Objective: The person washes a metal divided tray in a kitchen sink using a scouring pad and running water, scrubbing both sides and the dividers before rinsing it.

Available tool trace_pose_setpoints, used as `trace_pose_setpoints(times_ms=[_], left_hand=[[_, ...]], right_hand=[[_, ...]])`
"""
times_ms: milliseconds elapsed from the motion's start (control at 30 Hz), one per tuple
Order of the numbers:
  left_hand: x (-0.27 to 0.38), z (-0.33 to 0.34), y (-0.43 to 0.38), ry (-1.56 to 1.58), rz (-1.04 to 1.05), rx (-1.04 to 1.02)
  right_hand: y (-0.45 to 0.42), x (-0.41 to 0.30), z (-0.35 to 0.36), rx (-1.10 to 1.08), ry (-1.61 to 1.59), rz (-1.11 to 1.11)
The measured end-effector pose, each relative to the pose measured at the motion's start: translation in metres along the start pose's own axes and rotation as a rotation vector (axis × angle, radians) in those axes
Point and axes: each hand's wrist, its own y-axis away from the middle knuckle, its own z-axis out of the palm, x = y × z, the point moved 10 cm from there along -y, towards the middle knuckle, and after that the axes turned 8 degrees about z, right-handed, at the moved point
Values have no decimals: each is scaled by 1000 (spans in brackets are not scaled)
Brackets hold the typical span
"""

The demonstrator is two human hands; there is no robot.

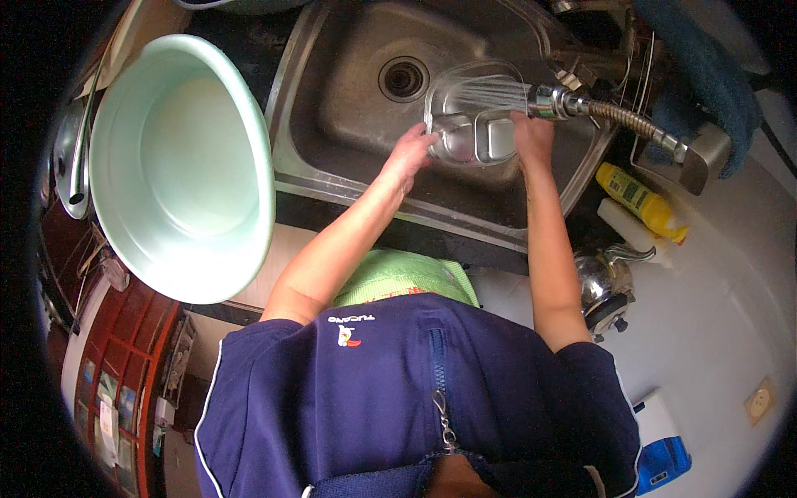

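My left hand (411, 152) grips the left rim of a divided metal food tray (456, 138), the thumb over its edge. On the tray's right side, my right hand (533, 138) holds the rim. The tray is tilted above the stainless steel sink (348, 134), to the right of the drain (403, 79). A spray of water (492, 93) runs from the chrome faucet head (551, 103) across the tray's far compartment. Just behind my right hand is this faucet head, on a flexible metal hose (629, 118).
A large pale green plastic basin (187, 168) stands left of the sink. To the right are a yellow bottle (641, 200), a white block (629, 227) and a metal kettle (601, 280). A blue cloth (697, 81) hangs at the upper right.
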Motion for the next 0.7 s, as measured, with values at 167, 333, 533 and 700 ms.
trace_pose_setpoints(times_ms=[167,333,533,700], left_hand=[[0,3,2,20,52,-34],[20,-1,9,122,137,26],[57,-24,19,328,222,66],[79,-27,15,280,388,-12]], right_hand=[[3,6,-6,-64,-281,5],[2,49,-10,-103,-646,198],[-2,97,36,-272,-1064,365],[30,64,88,-458,-1415,329]])
